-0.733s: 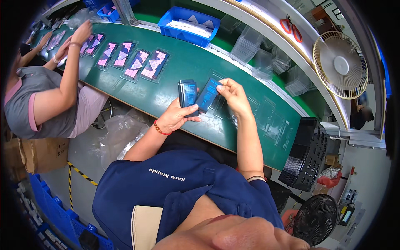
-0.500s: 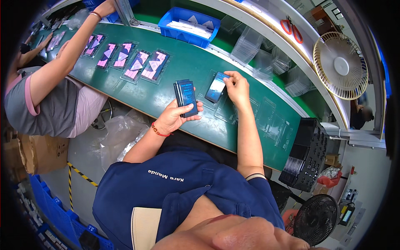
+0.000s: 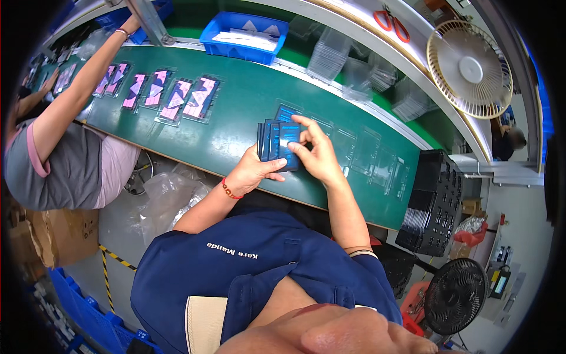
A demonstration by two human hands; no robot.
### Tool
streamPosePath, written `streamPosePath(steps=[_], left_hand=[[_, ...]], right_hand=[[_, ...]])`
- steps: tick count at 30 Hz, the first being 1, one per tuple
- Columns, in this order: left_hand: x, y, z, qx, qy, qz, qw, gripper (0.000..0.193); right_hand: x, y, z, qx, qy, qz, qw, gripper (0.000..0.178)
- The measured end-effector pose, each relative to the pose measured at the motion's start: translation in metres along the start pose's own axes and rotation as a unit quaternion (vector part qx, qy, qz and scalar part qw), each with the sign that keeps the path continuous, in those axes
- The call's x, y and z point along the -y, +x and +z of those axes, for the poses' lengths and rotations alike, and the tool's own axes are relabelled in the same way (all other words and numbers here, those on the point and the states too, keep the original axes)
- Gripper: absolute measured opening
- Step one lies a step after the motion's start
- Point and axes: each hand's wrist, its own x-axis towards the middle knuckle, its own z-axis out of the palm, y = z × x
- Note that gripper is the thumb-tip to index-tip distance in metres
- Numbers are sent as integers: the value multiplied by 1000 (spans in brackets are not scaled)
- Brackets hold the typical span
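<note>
On the near side of the blue bin (image 3: 236, 53), the left grip (image 3: 253, 172) clamps fanned dark packs (image 3: 273, 144); the right grip (image 3: 319, 154), half-curled, touches the foremost, hold unclear. Seemingly separating, which calls for a single-pack pinch.

So on the table (image 3: 236, 106), filled trays (image 3: 167, 122) sit left, empty plastic trays (image 3: 386, 165) right, bin (image 3: 242, 53) behind, with battery packs (image 3: 289, 135) in the left hand (image 3: 253, 171) in between.

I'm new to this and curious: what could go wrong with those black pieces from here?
The black pieces are fanned in the left hand, so one might slip out. The right hand, close to the lone piece beyond, could nudge it.
</note>
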Motion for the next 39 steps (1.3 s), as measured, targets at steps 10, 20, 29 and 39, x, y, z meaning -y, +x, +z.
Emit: streamPosePath(steps=[10,20,29,39], left_hand=[[2,6,8,66,-91,-19,993,44],[13,15,31,70,23,-47,996,38],[6,18,35,129,-93,-66,985,44],[16,32,67,97,-29,-79,992,53]], right_hand=[[-33,-7,-30,-143,-408,-1,902,43],[-31,-37,-45,-135,77,46,987,49],[-47,-44,-71,-191,-437,34,878,50],[-41,-56,-82,-216,64,18,974,57]])
